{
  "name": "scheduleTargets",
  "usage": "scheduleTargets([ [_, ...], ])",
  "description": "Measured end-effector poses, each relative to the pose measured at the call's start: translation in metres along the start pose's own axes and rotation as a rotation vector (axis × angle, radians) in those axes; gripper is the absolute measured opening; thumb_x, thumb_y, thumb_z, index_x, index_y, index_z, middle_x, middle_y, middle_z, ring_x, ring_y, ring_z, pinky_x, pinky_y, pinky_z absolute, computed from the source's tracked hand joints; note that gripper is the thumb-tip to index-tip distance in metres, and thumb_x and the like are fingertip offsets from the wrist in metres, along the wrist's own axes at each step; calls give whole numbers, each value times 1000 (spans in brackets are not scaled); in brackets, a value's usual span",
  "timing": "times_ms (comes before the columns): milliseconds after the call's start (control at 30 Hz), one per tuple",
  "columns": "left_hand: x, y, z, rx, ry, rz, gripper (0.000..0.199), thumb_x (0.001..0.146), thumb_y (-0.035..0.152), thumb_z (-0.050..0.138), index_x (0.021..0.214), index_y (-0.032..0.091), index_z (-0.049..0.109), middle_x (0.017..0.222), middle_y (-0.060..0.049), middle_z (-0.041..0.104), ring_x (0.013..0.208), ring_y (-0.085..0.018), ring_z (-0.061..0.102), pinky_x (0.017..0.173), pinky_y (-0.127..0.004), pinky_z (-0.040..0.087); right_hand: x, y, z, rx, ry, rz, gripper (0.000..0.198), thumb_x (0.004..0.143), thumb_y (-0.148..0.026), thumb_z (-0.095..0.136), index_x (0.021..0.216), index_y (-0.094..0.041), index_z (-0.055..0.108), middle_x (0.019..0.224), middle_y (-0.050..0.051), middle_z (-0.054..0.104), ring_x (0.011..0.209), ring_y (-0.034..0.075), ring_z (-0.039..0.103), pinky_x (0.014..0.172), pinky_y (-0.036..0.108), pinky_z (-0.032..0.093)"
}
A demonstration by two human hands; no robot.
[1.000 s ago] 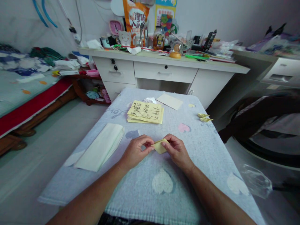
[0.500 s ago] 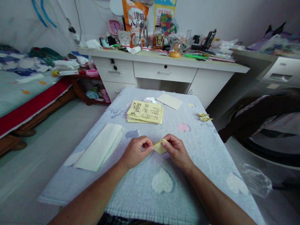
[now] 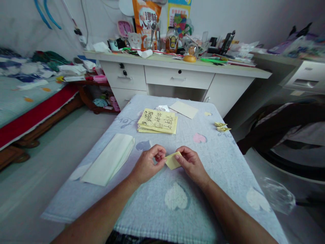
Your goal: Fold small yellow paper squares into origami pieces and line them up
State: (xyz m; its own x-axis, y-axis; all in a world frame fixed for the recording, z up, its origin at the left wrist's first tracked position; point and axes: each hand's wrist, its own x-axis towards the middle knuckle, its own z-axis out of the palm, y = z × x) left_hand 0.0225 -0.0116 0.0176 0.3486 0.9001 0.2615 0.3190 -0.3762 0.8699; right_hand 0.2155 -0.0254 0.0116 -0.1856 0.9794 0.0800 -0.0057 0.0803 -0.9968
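A small folded piece of yellow paper is held between my two hands above the cloth-covered table. My left hand pinches its left corner between thumb and curled fingers. On the other side, my right hand grips the paper with the thumb on top and the fingers behind. Beyond my hands lies a stack of yellow papers with black handwriting. Two small folded yellow paper pieces sit near the right edge of the table.
Folded pale green-white paper lies on the left. A cream card and crumpled white paper are at the far end. A cluttered white desk stands behind, a bed at left, a washing machine at right.
The folded paper has tilted slightly, showing more of its flat face. My left hand's index finger has lifted a little; both hands stay nearly in place.
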Motion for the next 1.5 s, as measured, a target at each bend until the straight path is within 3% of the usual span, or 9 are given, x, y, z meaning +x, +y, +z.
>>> scheduleTargets([
  [200, 0, 6, 3, 15, -81, -8, 21, 77, 18, 62, 98, 18, 58, 75, 2, 59, 69, -11, 55, 66, -22, 44, -1, 1, 0, -67, 8, -14, 27, 85, -43, 60, 75, -18, 60, 66, -1, 51, 62, 11, 45, 58, 22, 36],
  [333, 2, 5, 6, 53, -149, -40, 8, 79, 24, 64, 80, 17, 64, 75, 0, 61, 70, -13, 55, 64, -23, 41, -1, 1, 0, -71, 7, -10, 26, 84, -42, 62, 74, -18, 60, 65, -2, 51, 61, 11, 44, 57, 22, 36],
  [600, 3, 1, 8, 23, -150, -111, 15, 79, 27, 62, 69, 16, 63, 65, 2, 60, 62, -12, 53, 58, -21, 37, -1, 4, 0, -59, 3, 17, 29, 83, -45, 63, 72, -18, 60, 62, -2, 51, 58, 11, 44, 55, 22, 35],
  [833, 2, -3, 8, -39, -148, -145, 20, 83, 32, 60, 73, 15, 62, 65, 2, 58, 62, -11, 51, 57, -21, 37, -1, 2, 0, -49, 13, 14, 31, 84, -45, 61, 69, -18, 60, 60, -3, 46, 57, 10, 39, 54, 22, 30],
  [1167, 5, -3, 5, -94, -60, -163, 22, 83, 33, 59, 69, 15, 57, 63, 3, 54, 60, -10, 48, 56, -20, 37, 2, 1, -1, -9, 44, 36, 32, 83, -46, 61, 70, -18, 58, 60, -3, 47, 56, 10, 39, 53, 22, 29],
  [1367, 5, -2, 9, -196, -123, -149, 18, 82, 34, 60, 80, 16, 57, 69, 3, 51, 63, -10, 48, 58, -20, 38, 2, 2, 2, -104, 12, 4, 29, 84, -44, 60, 71, -18, 60, 62, -2, 48, 58, 10, 41, 54, 22, 32],
  [1500, 6, -5, 13, -168, -144, -173, 24, 85, 34, 56, 70, 16, 52, 63, 5, 44, 58, -8, 41, 53, -19, 33, 3, 3, 5, -116, 4, -9, 28, 81, -44, 65, 71, -18, 59, 63, -2, 50, 59, 10, 43, 55, 22, 34],
])
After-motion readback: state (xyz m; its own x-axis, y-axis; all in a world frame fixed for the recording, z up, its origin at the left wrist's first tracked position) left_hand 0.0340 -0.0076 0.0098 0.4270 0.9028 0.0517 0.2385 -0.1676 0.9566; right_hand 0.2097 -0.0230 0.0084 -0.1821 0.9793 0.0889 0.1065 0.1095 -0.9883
